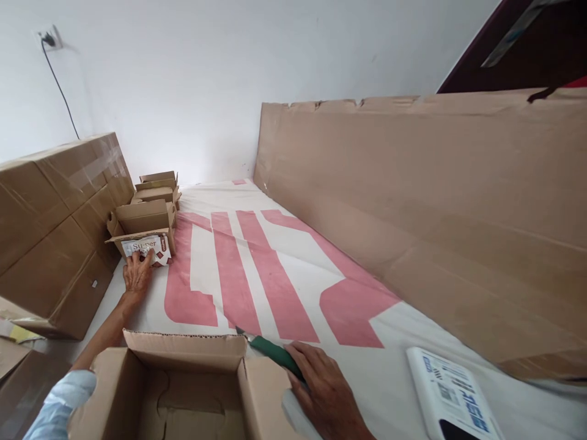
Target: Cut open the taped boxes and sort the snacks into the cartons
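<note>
My left hand [137, 273] reaches forward with its fingers closed on a white printed packet [159, 245], which reads "Su-per" in part. The packet stands upright against the front of a small open cardboard box [143, 215]. In my right hand [323, 385] is a green-handled tool [276, 354], its narrow metal tip pointing left beside a box flap. I cannot make out what kind of tool it is. Directly in front of me, an open cardboard box [186, 348] has its flaps folded outward, and its visible floor shows interlocked cardboard.
Large taped cartons [55, 208] line the left side. Another open small box [158, 188] stands at the back. A long cardboard panel [413, 214] borders the right. A white device with blue print [452, 391] lies at front right on the red-and-white sheet [275, 287].
</note>
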`<state>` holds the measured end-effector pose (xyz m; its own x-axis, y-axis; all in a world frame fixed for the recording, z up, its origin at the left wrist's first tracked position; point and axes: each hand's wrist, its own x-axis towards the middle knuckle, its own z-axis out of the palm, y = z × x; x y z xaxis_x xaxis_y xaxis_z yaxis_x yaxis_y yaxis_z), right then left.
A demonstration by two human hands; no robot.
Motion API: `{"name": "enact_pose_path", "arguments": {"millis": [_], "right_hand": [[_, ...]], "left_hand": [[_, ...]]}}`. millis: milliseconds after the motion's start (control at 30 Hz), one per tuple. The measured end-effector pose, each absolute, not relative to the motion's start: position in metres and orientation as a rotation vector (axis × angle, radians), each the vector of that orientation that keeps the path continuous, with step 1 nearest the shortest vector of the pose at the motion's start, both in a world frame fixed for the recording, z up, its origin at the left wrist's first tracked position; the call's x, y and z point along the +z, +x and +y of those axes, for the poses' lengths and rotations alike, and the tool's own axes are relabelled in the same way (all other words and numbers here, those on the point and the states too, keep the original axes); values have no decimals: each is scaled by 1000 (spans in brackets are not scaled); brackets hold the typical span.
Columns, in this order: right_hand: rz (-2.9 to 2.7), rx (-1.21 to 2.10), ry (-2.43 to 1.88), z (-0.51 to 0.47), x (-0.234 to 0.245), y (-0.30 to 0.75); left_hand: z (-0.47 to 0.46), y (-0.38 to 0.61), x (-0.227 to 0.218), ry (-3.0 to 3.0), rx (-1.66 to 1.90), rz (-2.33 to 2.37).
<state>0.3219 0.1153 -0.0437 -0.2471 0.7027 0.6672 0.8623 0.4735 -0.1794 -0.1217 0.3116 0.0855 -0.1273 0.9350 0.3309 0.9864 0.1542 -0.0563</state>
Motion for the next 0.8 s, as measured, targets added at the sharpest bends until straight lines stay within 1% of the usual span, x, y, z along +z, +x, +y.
{"name": "enact_pose_path", "arguments": {"millis": [333,633,800], "right_hand": [[-2024,-291,-1303,112,-45,324],[-2026,-241,-1339,110,-49,325],[-2050,-238,-1349,111,-45,324]], "left_hand": [[366,-125,93,-1911,-146,-2173],[414,-129,96,-1998,-212,-2306],[414,-131,101,-2079,-271,-2354]]}}
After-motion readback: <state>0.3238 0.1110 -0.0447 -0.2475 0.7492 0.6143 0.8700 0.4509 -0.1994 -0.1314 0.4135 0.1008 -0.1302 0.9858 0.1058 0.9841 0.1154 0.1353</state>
